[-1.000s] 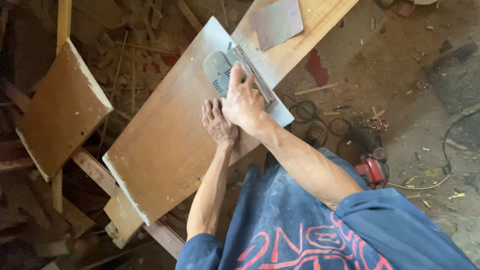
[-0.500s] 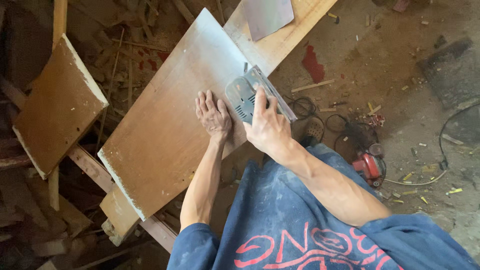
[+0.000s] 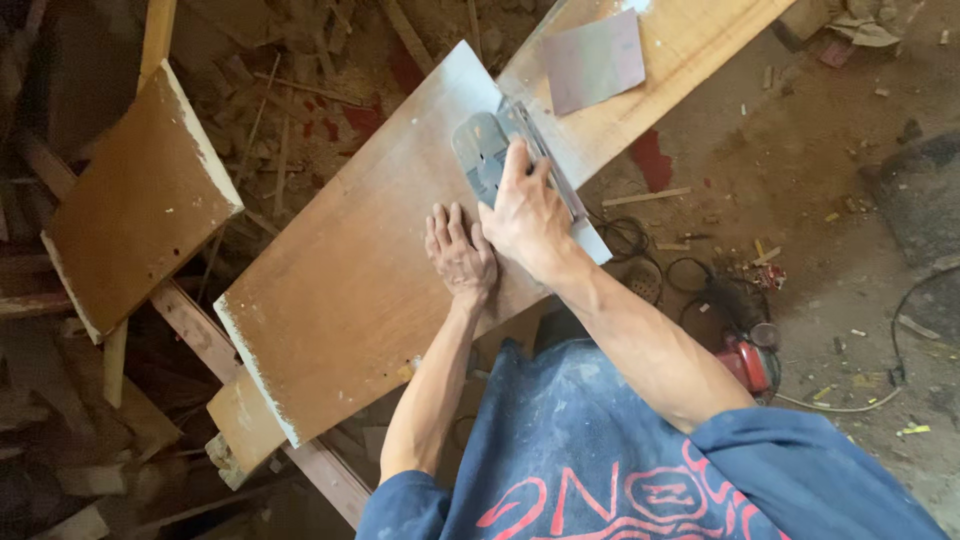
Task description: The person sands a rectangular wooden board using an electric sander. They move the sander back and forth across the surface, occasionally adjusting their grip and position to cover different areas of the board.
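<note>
Right hand (image 3: pixel 527 215): yours, closed around the top of a grey sander (image 3: pixel 487 152), which sits on the far end of a brown board (image 3: pixel 340 300)
Left hand (image 3: pixel 459 252): yours, open, palm flat on the board just beside the right wrist
Board: propped at a slant over timber rails, a pale plank (image 3: pixel 690 40) touching its far end
Sandpaper sheet (image 3: pixel 594 62): lying on the plank
Red power tool (image 3: pixel 748 362): on the dirt floor, near black cables

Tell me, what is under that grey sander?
The grey sander, gripped by the right hand, sits on the brown board, whose surface looks pale around it. Its sanding pad is hidden underneath.
</note>
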